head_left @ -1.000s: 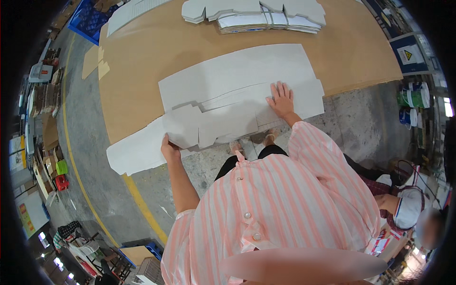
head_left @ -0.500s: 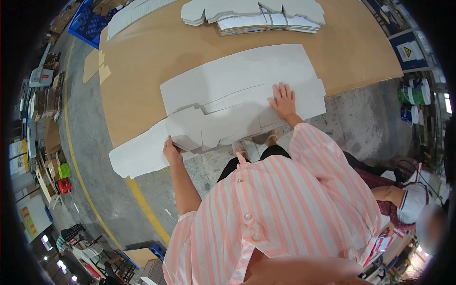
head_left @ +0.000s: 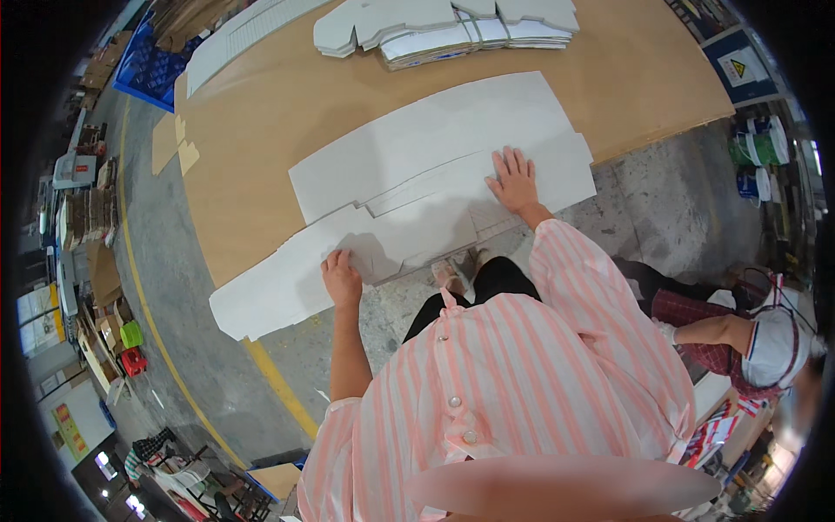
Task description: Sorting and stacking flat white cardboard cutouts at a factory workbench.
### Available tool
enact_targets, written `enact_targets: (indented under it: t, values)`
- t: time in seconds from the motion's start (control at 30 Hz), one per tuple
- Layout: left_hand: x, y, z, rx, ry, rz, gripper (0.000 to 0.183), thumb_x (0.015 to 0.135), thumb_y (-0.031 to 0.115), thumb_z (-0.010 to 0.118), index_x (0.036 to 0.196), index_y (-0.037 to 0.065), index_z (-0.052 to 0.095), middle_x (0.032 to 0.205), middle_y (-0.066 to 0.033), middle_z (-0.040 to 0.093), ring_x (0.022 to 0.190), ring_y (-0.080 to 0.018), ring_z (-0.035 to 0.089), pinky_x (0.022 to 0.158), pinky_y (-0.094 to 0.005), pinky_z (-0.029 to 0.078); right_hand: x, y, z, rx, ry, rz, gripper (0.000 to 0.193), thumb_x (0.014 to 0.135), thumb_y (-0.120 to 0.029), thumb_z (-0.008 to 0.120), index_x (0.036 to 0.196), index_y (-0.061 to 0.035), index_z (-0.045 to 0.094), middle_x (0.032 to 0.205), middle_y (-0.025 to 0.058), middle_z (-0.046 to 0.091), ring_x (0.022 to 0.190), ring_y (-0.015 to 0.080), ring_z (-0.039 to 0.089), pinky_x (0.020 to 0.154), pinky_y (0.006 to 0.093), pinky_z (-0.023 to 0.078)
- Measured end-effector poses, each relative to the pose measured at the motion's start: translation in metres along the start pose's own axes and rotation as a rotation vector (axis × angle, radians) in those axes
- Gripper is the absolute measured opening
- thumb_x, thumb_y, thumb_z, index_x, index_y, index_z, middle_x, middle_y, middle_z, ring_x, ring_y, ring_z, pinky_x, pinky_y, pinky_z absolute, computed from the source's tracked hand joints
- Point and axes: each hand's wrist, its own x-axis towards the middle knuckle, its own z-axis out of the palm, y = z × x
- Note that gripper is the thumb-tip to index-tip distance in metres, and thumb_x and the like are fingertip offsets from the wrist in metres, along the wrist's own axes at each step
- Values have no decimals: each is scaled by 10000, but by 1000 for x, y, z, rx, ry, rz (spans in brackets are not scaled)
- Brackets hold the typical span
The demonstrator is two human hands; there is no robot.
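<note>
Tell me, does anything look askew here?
Yes: the big white cardboard sheet lies slanted and hangs off the brown table's near edge, held by the left hand while the right hand presses it flat.

Person wears loose shirt (head_left: 522, 383), pink with white vertical stripes, buttoned down front; small pale round buttons visible along placket. Right sleeve (head_left: 583, 278) long, wide, same stripes, reaching wrist. Left sleeve short or pushed up, forearm (head_left: 348, 348) bare. Dark trousers (head_left: 487, 287) below shirt hem. Light-coloured shoes (head_left: 457, 270), partly hidden. Both hands bare, no gloves.
</note>
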Motion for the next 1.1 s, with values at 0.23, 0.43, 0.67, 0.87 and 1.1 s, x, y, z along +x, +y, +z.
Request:
enact_targets:
  t: [0.23, 0.43, 0.67, 0.87, 1.1]
  values:
    - [27, 10, -8, 96, -249, -193, 241, 716, 38, 489, 906, 95, 626, 948, -98, 578, 910, -304, 518, 764, -389, 447, -5, 4, -6, 46, 62, 29, 607, 854, -456, 407, 1352, -148, 251, 1417, 117, 183, 1310, 322, 124, 1032, 527, 104]
    - [113, 18, 11, -20, -282, -25, 271, 728, 58, 478, 965, 60, 610, 988, -140, 579, 941, -322, 524, 792, -412, 438, -35, 9, -15, 273, 368, 303, 602, 838, -377, 473, 1323, -70, 294, 1379, 164, 254, 1278, 352, 200, 1031, 493, 149]
    - [283, 92, 107, 13, -305, 386, 391, 737, 87, 482, 1125, 49, 519, 1032, -201, 553, 971, -361, 510, 834, -448, 416, -119, 7, 36, 1027, 776, 1236, 608, 837, -380, 487, 1284, 0, 328, 1318, 175, 343, 1206, 325, 322, 987, 448, 244]
    - [366, 140, 197, 15, -504, 480, 440, 752, 136, 473, 1177, 19, 467, 1058, -217, 549, 986, -375, 518, 858, -427, 414, -126, -71, 54, 2091, 776, 1495, 666, 861, -484, 411, 1319, -22, 270, 1320, 118, 353, 1176, 244, 350, 948, 408, 272]
    - [407, 158, 240, -36, -545, 580, 318, 780, 150, 452, 1050, 57, 593, 1090, -175, 563, 974, -332, 554, 846, -395, 431, -81, -73, 17, 2141, 898, 1324, 674, 878, -522, 334, 1324, -21, 263, 1325, 107, 369, 1203, 234, 350, 999, 400, 249]
